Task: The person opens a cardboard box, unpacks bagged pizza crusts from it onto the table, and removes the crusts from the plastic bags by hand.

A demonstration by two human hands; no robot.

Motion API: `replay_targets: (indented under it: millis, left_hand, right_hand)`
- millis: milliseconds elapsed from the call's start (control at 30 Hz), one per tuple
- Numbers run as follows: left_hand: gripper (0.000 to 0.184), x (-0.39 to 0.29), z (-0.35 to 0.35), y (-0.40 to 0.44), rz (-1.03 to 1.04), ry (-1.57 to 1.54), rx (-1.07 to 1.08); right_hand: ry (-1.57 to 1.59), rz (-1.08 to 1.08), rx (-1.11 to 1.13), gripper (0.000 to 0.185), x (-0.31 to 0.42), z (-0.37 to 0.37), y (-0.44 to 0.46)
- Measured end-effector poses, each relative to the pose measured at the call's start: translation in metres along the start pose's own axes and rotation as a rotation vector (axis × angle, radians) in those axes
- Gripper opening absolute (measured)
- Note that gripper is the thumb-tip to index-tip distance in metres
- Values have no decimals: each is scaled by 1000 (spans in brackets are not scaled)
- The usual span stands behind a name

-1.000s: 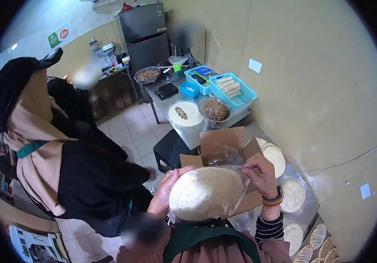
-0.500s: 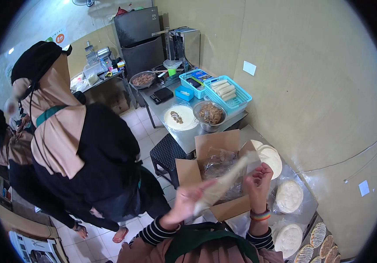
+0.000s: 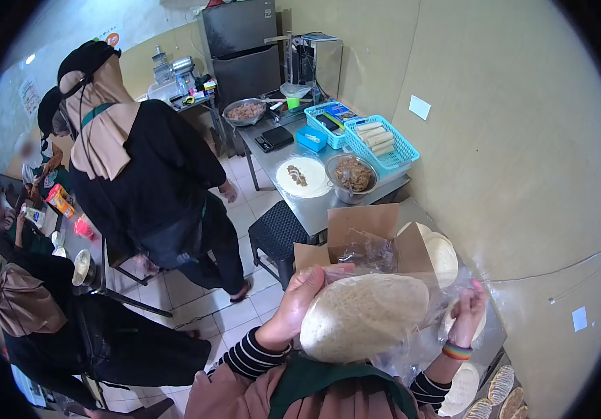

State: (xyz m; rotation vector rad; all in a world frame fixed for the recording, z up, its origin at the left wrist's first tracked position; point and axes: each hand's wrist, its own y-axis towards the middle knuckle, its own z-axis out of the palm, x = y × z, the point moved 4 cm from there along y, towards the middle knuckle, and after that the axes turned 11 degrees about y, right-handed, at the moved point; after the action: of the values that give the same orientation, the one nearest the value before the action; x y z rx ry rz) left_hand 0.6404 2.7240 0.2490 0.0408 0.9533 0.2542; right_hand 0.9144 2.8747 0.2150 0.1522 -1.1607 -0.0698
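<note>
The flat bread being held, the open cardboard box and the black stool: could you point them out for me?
Flat bread (image 3: 364, 318): head view, middle of its pale face.
Cardboard box (image 3: 363, 222): head view, its raised far flap.
Black stool (image 3: 281, 227): head view, top of its seat.

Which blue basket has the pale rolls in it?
The nearer basket, on the right; pale rolls lie in it. The farther basket holds a dark flat item instead.

Rainbow-striped wristband (image 3: 457, 351) at lower right; black-and-white striped sleeve (image 3: 253, 354) at lower centre; dark green apron (image 3: 339, 383) below; light-blue plastic basket (image 3: 402, 155) at upper centre-right.
</note>
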Motion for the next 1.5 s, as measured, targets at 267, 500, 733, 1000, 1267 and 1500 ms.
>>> replay_targets:
  millis: [267,500,733,1000,1267,1500]
  left_hand:
    - [44,-6,8,-5,108,200,15]
    - [45,-17,12,-5,150,328,189]
    - [53,-29,10,-1,192,437,-47]
    - [48,-27,39,26,121,330,359]
    - [50,-12,79,57,32,561,431]
    - [53,18,28,80,-121,373,7]
  right_hand:
    - [-195,-242,324,13,7,56,-34]
    - [7,141,422,21,-33,51,-13]
    - [758,362,708,24,-27,40,-5]
    - [-87,17,676,47,-39,34,-9]
    - [14,223,617,43,-20,-10,-16]
    - [628,71,139,36,7,-88,31]
